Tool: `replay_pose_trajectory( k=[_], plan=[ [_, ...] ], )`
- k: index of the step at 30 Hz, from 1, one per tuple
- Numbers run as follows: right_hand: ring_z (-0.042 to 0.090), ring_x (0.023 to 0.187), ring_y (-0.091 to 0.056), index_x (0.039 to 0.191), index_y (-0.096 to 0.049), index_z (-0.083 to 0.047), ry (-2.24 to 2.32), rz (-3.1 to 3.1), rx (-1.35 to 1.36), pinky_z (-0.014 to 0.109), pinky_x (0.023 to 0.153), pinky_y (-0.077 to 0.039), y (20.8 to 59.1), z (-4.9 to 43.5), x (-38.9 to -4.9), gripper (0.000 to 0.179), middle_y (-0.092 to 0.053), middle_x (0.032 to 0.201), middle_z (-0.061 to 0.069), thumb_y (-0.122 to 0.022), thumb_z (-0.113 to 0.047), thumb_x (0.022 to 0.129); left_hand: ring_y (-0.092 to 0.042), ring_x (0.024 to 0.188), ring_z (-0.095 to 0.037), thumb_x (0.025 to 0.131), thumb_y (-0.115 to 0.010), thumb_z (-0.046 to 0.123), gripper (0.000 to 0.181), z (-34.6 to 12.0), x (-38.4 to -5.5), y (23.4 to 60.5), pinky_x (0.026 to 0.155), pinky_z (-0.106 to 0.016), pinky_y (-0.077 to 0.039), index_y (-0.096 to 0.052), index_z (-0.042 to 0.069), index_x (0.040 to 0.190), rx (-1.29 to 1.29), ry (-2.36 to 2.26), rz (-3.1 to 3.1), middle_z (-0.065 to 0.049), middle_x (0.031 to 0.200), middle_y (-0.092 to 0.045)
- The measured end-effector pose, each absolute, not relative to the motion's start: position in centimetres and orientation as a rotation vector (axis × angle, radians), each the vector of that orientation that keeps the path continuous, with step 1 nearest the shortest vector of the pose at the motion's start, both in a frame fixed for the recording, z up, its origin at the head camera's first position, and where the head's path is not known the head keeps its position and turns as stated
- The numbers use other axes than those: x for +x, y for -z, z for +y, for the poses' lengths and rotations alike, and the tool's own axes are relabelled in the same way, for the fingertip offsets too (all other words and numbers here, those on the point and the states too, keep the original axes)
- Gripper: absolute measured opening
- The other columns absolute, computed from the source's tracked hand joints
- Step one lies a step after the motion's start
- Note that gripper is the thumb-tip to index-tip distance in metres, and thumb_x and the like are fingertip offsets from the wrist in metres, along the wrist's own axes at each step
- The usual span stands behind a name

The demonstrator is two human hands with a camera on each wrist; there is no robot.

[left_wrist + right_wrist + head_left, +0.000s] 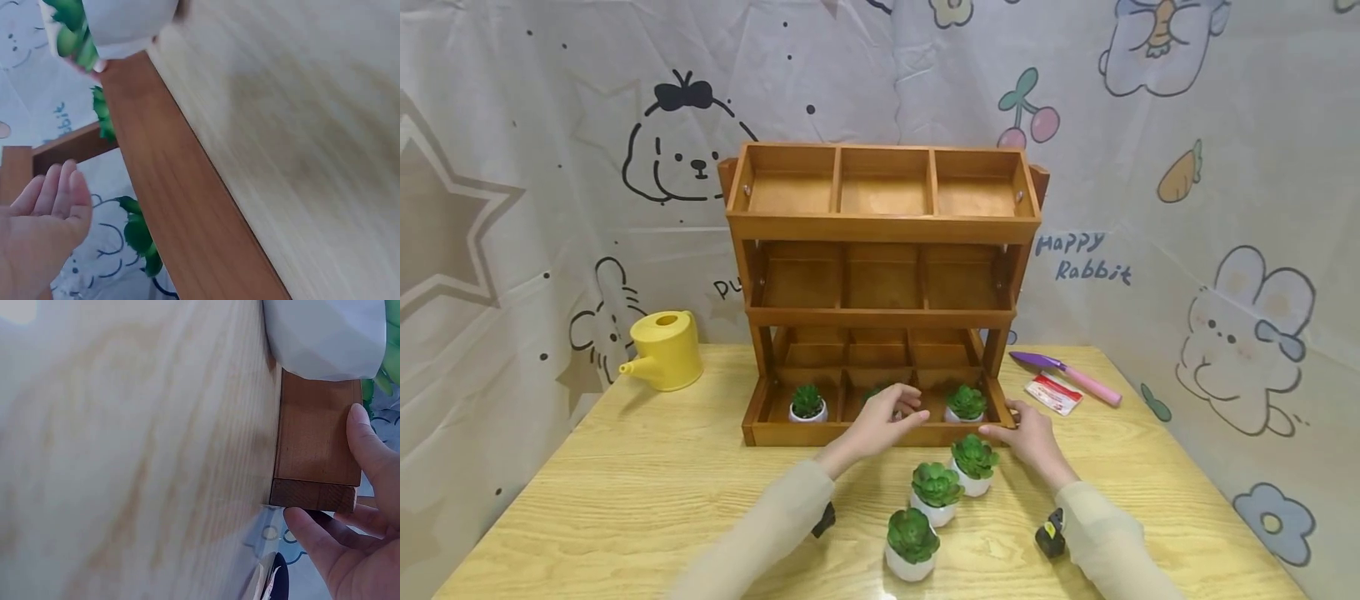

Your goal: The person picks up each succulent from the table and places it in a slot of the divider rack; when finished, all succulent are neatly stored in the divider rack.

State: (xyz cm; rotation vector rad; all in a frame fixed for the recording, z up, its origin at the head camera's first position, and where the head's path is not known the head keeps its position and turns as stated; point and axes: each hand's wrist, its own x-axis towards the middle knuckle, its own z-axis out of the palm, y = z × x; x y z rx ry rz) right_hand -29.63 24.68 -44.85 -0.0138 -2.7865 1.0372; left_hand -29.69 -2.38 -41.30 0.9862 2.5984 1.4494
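A brown wooden tiered shelf [883,227] stands on the table. In its front bottom row, small potted succulents stand in the left [808,405] and right [966,403] compartments; another in the middle is mostly hidden by my left hand [880,425]. That hand hovers over the front board, fingers loosely extended, holding nothing; its palm [44,231] shows in the left wrist view. My right hand [1033,437] grips the shelf's front right corner, thumb [362,428] at the front board, other fingers round the end. Three succulents in white pots [911,546] form a slanting row before the shelf.
A yellow watering can [668,350] stands left of the shelf. To the right lie a purple trowel with pink handle [1086,383] and a red-and-white packet [1054,393]. A printed cloth [865,75] hangs behind the table.
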Motion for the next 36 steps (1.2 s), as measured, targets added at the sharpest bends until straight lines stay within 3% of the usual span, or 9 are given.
replay_pose_trajectory(
  k=[7, 15, 21, 29, 36],
  plan=[
    [0.044, 0.107, -0.060, 0.132, -0.046, 0.012, -1.027, -2.792, -0.011, 0.049, 0.086, -0.052, 45.0, 24.8, -29.7, 0.076, -0.057, 0.121, 0.034, -0.076, -0.035, 0.081, -0.059, 0.104, -0.021, 0.094, -0.059, 0.041, 0.050, -4.9, -26.6, 41.7, 0.082, -0.028, -0.050, -0.053, 0.002, 0.125, 1.010, -1.335, 2.526, -0.015, 0.123, -0.058],
    [0.044, 0.107, -0.060, 0.133, -0.046, 0.012, -1.031, -2.791, -0.010, 0.049, 0.086, -0.052, 44.9, 24.9, -29.6, 0.076, -0.057, 0.122, 0.034, -0.076, -0.034, 0.081, -0.061, 0.101, -0.025, 0.092, -0.064, 0.033, 0.041, -6.1, -23.4, 42.8, 0.077, -0.023, -0.051, -0.054, 0.002, 0.116, 0.995, -1.365, 2.359, -0.015, 0.117, -0.058],
    [0.044, 0.105, -0.061, 0.131, -0.047, 0.013, -1.026, -2.783, -0.003, 0.048, 0.084, -0.053, 44.8, 24.9, -29.7, 0.076, -0.058, 0.119, 0.034, -0.077, -0.035, 0.080, -0.059, 0.095, -0.009, 0.087, -0.070, 0.033, 0.038, -6.3, -22.0, 43.5, 0.078, -0.021, -0.050, -0.056, 0.007, 0.112, 0.980, -1.286, 2.299, -0.005, 0.111, -0.059],
    [0.043, 0.104, -0.062, 0.132, -0.047, 0.012, -1.034, -2.777, 0.003, 0.048, 0.084, -0.053, 44.9, 24.9, -29.9, 0.076, -0.059, 0.119, 0.034, -0.077, -0.035, 0.080, -0.054, 0.100, -0.002, 0.074, -0.081, 0.035, 0.054, -6.0, -21.7, 44.2, 0.088, -0.023, -0.047, -0.057, 0.015, 0.117, 1.074, -1.043, 2.361, 0.009, 0.113, -0.058],
    [0.043, 0.104, -0.062, 0.131, -0.048, 0.013, -1.033, -2.785, -0.003, 0.048, 0.083, -0.053, 44.9, 24.9, -29.8, 0.075, -0.059, 0.119, 0.034, -0.077, -0.035, 0.080, -0.052, 0.104, 0.000, 0.066, -0.089, 0.030, 0.069, -5.7, -21.9, 44.8, 0.090, -0.020, -0.047, -0.054, 0.011, 0.123, 1.228, -0.969, 2.345, 0.006, 0.118, -0.057]
  ],
)
